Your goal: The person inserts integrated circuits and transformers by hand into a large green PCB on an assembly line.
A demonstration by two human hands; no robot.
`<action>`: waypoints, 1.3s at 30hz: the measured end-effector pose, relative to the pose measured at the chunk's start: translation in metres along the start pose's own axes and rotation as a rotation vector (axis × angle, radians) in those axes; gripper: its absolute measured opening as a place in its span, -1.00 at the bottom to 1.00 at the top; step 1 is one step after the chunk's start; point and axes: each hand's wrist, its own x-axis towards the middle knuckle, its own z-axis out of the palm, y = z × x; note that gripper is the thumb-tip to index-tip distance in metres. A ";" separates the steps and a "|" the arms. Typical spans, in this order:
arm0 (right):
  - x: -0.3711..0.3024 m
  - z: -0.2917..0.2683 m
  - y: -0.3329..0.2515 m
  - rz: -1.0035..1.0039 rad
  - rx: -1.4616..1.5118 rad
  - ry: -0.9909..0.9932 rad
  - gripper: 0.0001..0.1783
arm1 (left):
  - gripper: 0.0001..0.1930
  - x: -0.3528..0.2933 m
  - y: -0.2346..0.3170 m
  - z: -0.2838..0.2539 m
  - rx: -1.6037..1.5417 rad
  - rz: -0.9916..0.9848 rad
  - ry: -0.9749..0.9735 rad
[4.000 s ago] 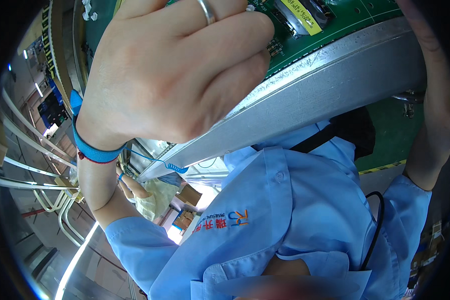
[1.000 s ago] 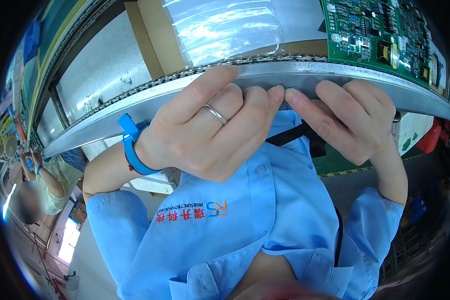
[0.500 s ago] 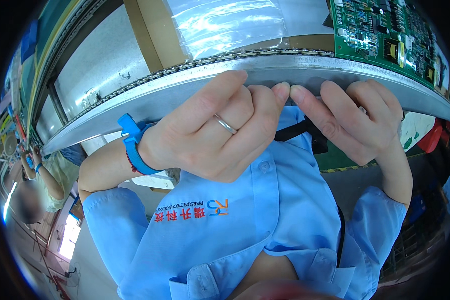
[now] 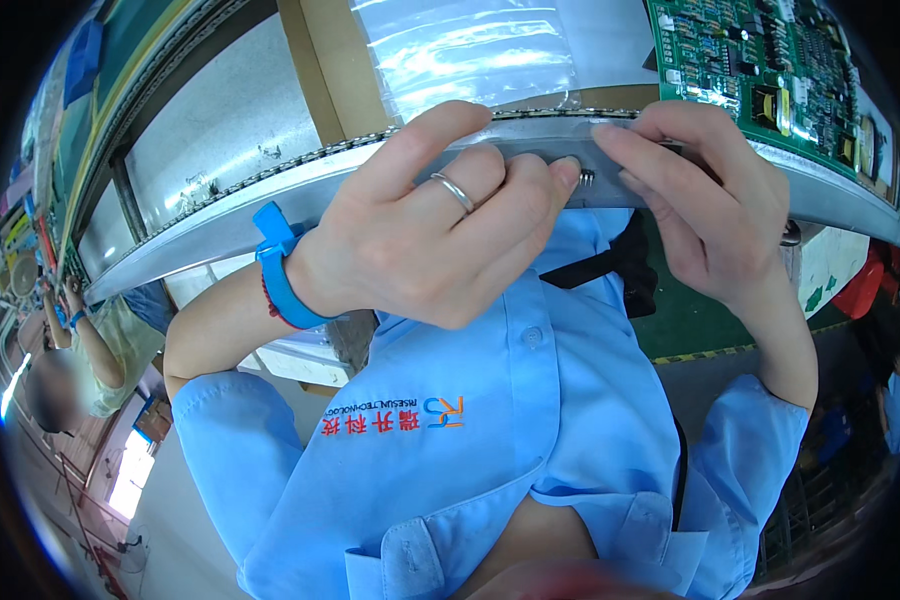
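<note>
My left hand, wearing a ring and a blue wrist strap, is closed. Between its thumb and fingertip it pinches a small electronic component whose short metal pins stick out to the right; its body is mostly hidden by the fingers. My right hand is just to the right, with bent fingers and its thumb and index tips apart. Nothing shows between those tips, though its palm is partly hidden. Both hands hover over the near metal rail of the bench.
A green circuit board full of parts lies beyond the rail at upper right. Clear plastic bags rest by a cardboard box edge. A chain runs along the rail. Another person is at far left.
The fingertips of both hands, which were touching, have moved apart. My right thumb and index finger have spread, and the component's pins now show at my left fingertips.
</note>
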 end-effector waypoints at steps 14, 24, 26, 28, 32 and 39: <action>0.012 0.003 -0.040 0.273 0.085 -0.028 -0.80 | -0.70 0.000 -0.016 -0.013 -0.351 -0.312 -0.055; 0.005 -0.009 -0.051 0.384 0.105 0.110 -0.78 | -0.74 0.027 -0.022 -0.004 -0.608 -0.271 -0.013; 0.004 -0.011 -0.050 0.364 0.069 0.126 -0.78 | -0.75 0.031 -0.024 -0.003 -0.584 -0.212 -0.028; 0.003 -0.012 -0.048 0.345 0.031 0.140 -0.78 | -0.75 0.035 -0.024 0.000 -0.589 -0.196 -0.007; 0.001 -0.014 -0.038 0.265 -0.042 0.140 -0.79 | -0.76 0.041 -0.024 0.006 -0.615 -0.202 -0.004; -0.002 -0.020 -0.038 0.334 -0.068 0.063 -0.78 | -0.78 0.047 -0.028 0.017 -0.671 -0.208 -0.043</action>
